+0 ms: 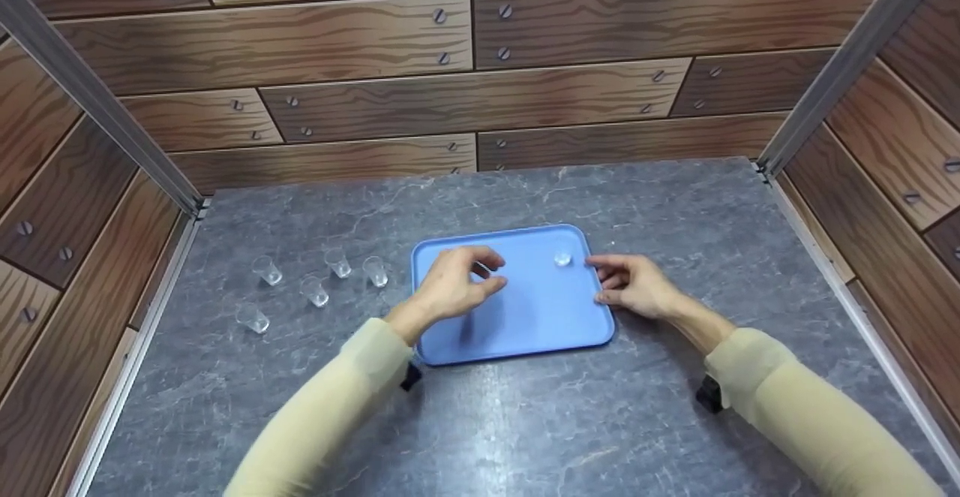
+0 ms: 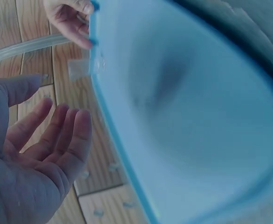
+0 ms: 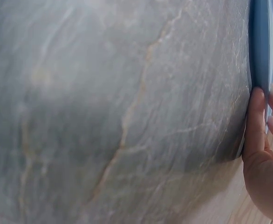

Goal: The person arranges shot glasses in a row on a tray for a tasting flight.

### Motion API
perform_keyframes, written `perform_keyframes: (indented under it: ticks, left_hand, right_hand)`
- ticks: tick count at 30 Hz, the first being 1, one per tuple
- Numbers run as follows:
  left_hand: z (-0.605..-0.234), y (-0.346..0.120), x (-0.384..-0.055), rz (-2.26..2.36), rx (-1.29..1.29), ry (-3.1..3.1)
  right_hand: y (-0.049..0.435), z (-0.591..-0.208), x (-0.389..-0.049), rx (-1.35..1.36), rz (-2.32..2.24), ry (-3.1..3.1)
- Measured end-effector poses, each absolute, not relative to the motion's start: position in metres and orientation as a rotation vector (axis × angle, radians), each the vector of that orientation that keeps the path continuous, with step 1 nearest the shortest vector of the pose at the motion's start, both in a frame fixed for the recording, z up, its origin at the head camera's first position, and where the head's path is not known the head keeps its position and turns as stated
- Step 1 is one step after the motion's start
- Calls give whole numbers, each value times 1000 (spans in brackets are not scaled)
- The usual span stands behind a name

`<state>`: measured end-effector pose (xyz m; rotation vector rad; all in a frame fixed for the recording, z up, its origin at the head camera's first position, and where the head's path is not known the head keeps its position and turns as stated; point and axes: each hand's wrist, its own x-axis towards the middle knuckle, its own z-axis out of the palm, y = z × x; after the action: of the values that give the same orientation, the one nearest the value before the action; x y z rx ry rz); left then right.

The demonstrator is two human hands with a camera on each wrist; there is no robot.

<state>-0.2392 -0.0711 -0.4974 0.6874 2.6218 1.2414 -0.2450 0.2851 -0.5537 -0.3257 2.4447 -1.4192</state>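
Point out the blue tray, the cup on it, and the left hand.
Blue tray (image 1: 544, 302), head view: bare floor of the tray.
Clear cup (image 1: 562, 257), head view: lower part of the cup.
Left hand (image 1: 454, 281), head view: back of the hand.
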Motion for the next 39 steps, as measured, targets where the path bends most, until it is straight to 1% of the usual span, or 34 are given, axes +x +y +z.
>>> perform_keyframes:
  ticks: [8,15,28,34,39]
  left_hand:
    - [-479,-120,-235,1229,686,2663]
    - [-466,-173,-231,1194,657,2722]
    - [-462,-273,-221,1145,477,2867]
    - [-459,-325,-210,998,389,2910]
    - [-465,-354,-203,960,286,2887]
  right_hand:
    - [286,-553,-245,-328,-1400,2454]
    - [284,-555,-246,-343,-1404,2470]
    - [286,-555,-244,-344,-1406,2480]
    - [284,-558,-245,-359,-1430,2441]
    - [288,-558,-245,-341,-1428,2447]
